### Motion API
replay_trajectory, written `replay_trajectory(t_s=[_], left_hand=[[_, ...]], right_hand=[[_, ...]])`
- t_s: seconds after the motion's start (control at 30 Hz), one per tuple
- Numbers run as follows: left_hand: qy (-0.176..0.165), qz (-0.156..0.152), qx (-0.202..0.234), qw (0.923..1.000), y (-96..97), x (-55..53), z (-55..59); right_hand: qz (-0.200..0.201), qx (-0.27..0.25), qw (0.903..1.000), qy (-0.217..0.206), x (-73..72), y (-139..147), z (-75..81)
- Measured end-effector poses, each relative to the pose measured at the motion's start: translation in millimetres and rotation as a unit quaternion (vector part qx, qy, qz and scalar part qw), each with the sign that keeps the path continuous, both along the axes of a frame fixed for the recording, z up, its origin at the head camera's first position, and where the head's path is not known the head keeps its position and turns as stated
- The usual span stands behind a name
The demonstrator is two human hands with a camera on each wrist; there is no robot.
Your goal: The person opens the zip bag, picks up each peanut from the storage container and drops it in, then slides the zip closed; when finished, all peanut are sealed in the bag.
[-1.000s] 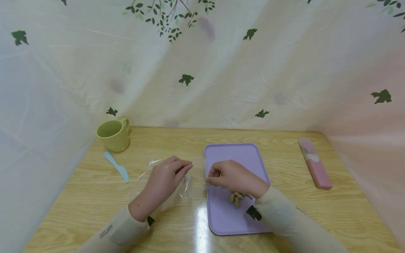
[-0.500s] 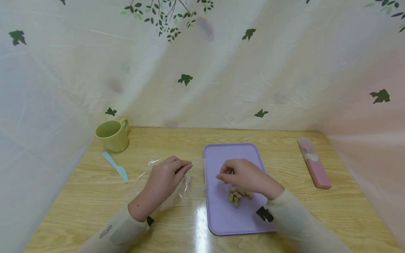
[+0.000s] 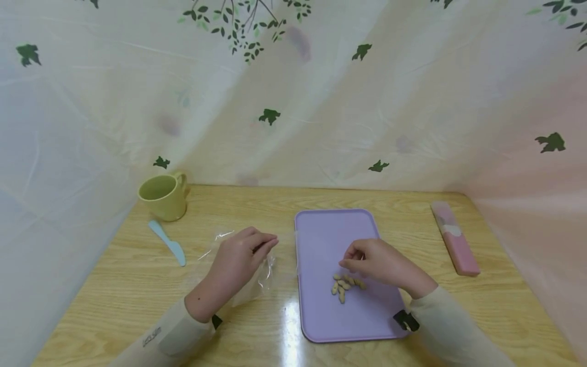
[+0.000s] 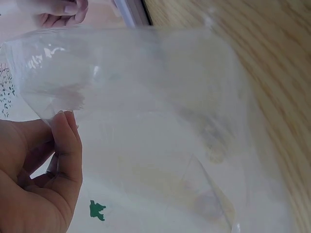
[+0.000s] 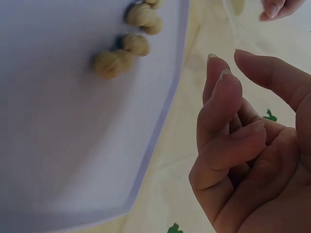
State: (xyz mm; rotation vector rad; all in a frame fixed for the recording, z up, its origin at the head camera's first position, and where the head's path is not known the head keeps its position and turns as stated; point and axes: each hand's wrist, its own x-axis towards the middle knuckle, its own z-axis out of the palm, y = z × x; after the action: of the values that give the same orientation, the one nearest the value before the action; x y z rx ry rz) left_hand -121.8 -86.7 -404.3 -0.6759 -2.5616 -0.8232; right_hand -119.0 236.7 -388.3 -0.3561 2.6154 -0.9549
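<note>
The left hand [image 3: 240, 265] pinches a bag [image 4: 146, 136] near the left edge of the tray [image 3: 327, 318], the empty right hand [image 3: 378, 260] loosely curled near peanuts [image 3: 345, 285].

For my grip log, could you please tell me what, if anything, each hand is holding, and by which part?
The left hand pinches the bag by its edge; the right hand holds nothing.

Head cam: your L hand [image 3: 238, 262] covers pt. of clear bag [image 4: 136, 80]; bag outline too faint to trace in full. Print [image 3: 152, 337] on your L sleeve [image 3: 183, 326] too sm. to read. Your R hand [image 3: 382, 260] hides pt. of purple tray [image 3: 339, 321]. R wrist cam: peanuts [image 5: 136, 44] blurred, topmost cut off by upper edge; tray cut off too.
</note>
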Motion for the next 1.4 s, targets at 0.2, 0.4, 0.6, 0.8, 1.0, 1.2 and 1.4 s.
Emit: replay_trajectory(t_s=[0.2, 0.4, 0.6, 0.8, 1.0, 1.2, 1.4], left_hand=[[0.003, -0.003, 0.004, 1.0000, -0.6, -0.2, -1.0], [0.003, -0.001, 0.000, 1.0000, -0.7, -0.3, -1.1], [0.004, -0.007, 0.005, 1.0000, 0.0, -0.4, -1.6], [0.002, -0.007, 0.007, 0.9999, 0.2, -0.5, -3.3], [-0.005, -0.006, 0.007, 0.9999, 0.3, -0.9, -6.0], [-0.005, -0.004, 0.007, 1.0000, -0.2, -1.7, -3.8], [-0.014, 0.000, 0.004, 0.9999, -1.0, -1.0, -2.7]], right_hand=[[-0.013, 0.005, 0.9999, -0.009, 5.0, 13, -8.1], [-0.022, 0.019, 0.9995, -0.016, 8.9, 22, -13.8], [-0.018, 0.042, 0.9986, -0.026, 10.9, 26, -18.0], [-0.009, 0.052, 0.9979, -0.038, 10.7, 24, -22.4], [-0.003, 0.058, 0.9973, -0.045, 10.1, 21, -27.4], [-0.005, 0.066, 0.9967, -0.048, 9.4, 19, -26.4], [-0.005, 0.059, 0.9967, -0.056, 10.1, 18, -28.8]])
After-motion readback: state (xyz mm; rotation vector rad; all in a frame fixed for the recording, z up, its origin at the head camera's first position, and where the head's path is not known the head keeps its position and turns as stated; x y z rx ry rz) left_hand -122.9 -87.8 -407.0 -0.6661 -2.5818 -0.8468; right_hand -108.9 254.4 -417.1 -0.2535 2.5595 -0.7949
